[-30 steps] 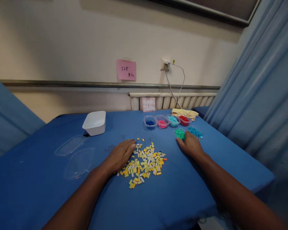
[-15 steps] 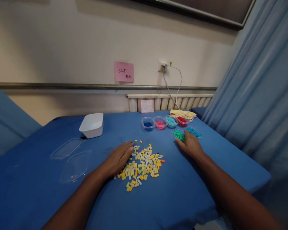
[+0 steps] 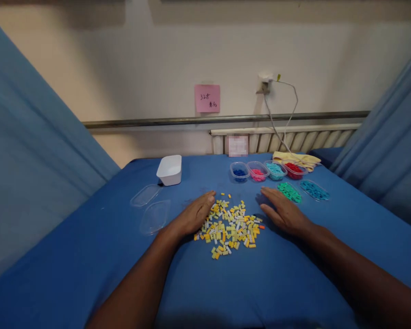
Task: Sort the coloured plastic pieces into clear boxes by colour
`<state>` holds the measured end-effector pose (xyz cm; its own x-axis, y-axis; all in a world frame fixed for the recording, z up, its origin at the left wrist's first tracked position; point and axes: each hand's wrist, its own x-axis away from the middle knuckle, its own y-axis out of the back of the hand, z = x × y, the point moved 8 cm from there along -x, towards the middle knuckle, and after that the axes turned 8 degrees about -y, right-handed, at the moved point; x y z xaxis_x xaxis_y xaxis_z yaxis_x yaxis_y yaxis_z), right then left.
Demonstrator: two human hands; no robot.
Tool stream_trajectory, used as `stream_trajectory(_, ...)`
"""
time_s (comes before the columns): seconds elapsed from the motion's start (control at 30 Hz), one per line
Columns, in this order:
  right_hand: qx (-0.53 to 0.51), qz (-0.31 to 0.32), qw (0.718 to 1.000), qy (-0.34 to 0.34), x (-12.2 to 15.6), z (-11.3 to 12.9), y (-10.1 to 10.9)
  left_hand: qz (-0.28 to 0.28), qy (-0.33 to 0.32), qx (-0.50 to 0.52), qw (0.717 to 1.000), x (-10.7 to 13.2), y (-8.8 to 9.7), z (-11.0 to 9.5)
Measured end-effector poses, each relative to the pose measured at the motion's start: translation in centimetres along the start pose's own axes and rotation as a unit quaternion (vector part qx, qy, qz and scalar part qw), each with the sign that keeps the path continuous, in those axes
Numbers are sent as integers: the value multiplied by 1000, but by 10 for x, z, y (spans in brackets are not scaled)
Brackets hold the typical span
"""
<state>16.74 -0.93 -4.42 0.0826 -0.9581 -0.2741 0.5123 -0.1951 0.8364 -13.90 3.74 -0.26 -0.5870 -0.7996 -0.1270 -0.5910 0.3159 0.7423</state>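
A loose pile of small toy building bricks (image 3: 231,227), mostly yellow and white, is spread on the blue-covered table (image 3: 205,283). My left hand (image 3: 196,214) rests along the pile's left edge, fingers stretched out and touching the bricks. To the right of the pile, my right hand (image 3: 283,212) is held low with its thumb apart from the fingers and nothing in it. One orange brick (image 3: 262,227) lies at the pile's right edge, close to that hand. Just beyond the right hand, green bricks (image 3: 289,192) lie in a shallow clear tray, beside blue-green bricks (image 3: 314,190) in another.
Along the back stand clear tubs of dark blue bricks (image 3: 239,173), pink bricks (image 3: 258,174), light blue bricks (image 3: 276,171) and red bricks (image 3: 294,170). A yellow cloth (image 3: 296,159) lies behind them. At left are a white box (image 3: 170,170) and two clear lids (image 3: 155,217).
My right hand has moved left, off the green bricks, to beside the pile. My left hand stays at the pile's left edge. The camera view has turned left.
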Motion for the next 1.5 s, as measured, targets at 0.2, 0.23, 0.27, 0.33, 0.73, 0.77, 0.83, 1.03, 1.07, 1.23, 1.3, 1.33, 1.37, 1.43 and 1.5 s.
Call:
stream_trajectory(0.2,-90,140,983,71,-45,82,-64,28,22,-37,999,16,-14,-2)
stream_trajectory(0.23,-105,144,981,71,-54,91,-70,40,21,-52,998,20,-18,-2)
stream_trajectory(0.27,-123,149,978,75,-61,100,-74,49,19,-67,996,25,-21,-3)
stream_trajectory(0.33,-165,162,967,106,-67,118,-77,53,10,-90,995,33,-27,-5)
stream_trajectory(0.73,-398,177,900,20,-19,93,-31,7,-67,-9,998,23,-38,-46)
stream_trajectory(0.77,-394,146,907,-6,-17,81,-29,-1,-51,-7,999,23,-35,-40)
stream_trajectory(0.83,-365,89,925,-50,-13,63,-29,-23,-19,-14,999,23,-29,-26)
stream_trajectory(1.03,-286,37,956,-56,-14,93,-57,-56,-38,-38,997,18,-45,-20)
stream_trajectory(1.07,-288,29,956,-52,-16,103,-62,-64,-61,-18,996,17,-48,-27)
stream_trajectory(1.23,-364,-1,925,-106,-21,126,-77,-139,-60,68,986,22,-38,-36)
stream_trajectory(1.3,-420,26,899,-121,-21,126,-82,-130,-55,78,987,28,-33,-32)
stream_trajectory(1.33,-454,44,881,-127,-20,125,-84,-119,-54,75,989,32,-32,-30)
stream_trajectory(1.37,-491,63,858,-135,-20,123,-85,-107,-51,65,991,36,-31,-28)
stream_trajectory(1.43,-551,95,815,-151,-21,118,-85,-78,-33,26,996,45,-34,-27)
stream_trajectory(1.5,-581,120,788,-164,-24,110,-83,-39,-26,-36,998,55,-43,-34)
